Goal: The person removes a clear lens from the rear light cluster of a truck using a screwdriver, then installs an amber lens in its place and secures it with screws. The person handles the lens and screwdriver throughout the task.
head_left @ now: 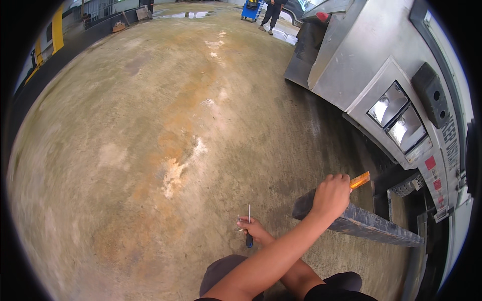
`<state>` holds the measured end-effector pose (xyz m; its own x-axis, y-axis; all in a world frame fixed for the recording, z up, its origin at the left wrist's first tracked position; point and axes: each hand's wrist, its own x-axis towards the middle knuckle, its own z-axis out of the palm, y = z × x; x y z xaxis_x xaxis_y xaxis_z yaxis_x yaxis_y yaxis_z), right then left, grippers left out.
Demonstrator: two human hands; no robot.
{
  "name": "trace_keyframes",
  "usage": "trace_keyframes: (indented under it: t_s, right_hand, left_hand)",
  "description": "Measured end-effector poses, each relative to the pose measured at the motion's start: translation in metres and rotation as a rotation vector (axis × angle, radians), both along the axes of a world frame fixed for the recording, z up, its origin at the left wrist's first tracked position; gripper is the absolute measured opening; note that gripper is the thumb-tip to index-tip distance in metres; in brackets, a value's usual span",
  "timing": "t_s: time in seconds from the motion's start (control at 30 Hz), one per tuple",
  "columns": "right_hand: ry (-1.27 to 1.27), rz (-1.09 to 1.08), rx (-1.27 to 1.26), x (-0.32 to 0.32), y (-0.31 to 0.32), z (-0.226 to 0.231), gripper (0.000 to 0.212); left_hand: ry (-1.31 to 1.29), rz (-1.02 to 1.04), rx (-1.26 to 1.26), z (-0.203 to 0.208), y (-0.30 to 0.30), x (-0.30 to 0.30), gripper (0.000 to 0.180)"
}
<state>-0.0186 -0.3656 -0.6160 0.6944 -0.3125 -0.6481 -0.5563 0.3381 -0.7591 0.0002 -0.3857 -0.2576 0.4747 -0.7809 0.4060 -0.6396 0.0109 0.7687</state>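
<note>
My arms cross, the left forearm over the right. At the right, my left hand [331, 194] is closed round an orange bar-shaped piece [360, 180], whose far end sticks out past the fingers; the rest is hidden. That hand is over a scuffed dark metal beam [374, 224]; whether it touches the beam I cannot tell. Low over the floor, my right hand [255, 229] grips a screwdriver [249, 240] with a dark handle, its thin shaft pointing up. Something small and pale shows at those fingertips, too small to name.
A silver vehicle front [341, 75] with twin headlamps [396, 118] stands at the right, and the beam runs toward it. Stained concrete floor [125, 125] spreads left and ahead. A person [272, 14] stands far off beside a blue cart [250, 10]. My bent knees frame the lower edge.
</note>
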Motion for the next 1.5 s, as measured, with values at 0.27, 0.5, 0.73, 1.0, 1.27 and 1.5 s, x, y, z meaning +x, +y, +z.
trace_keyframes:
  t_s: [0.27, 0.5, 0.73, 1.0, 1.27, 1.5]
  right_hand:
    - [0.338, -0.348, -0.219, -0.19, -0.06, -0.04, 0.053]
    - [0.426, -0.262, -0.281, -0.24, -0.061, -0.019, 0.042]
    - [0.486, -0.022, -0.669, -0.278, -0.023, -0.079, 0.036]
    - [0.428, -0.173, -0.785, -0.239, 0.01, -0.103, 0.032]
    - [0.633, 0.049, -0.764, -0.209, 0.01, -0.088, 0.031]
    - [0.504, 0.112, -0.798, -0.205, 0.013, -0.065, 0.041]
  left_hand:
    - [-0.065, 0.12, -0.092, -0.02, -0.021, -0.005, 0.027]
    - [-0.058, 0.097, -0.159, -0.013, -0.012, 0.003, 0.02]
    - [-0.023, 0.024, -0.116, 0.002, 0.007, 0.007, 0.019]
    - [-0.058, 0.005, -0.054, 0.002, 0.0, 0.011, 0.024]
    - [-0.038, 0.066, -0.065, -0.011, -0.009, 0.001, 0.026]
    - [0.041, -0.041, 0.039, 0.009, 0.002, 0.008, 0.026]
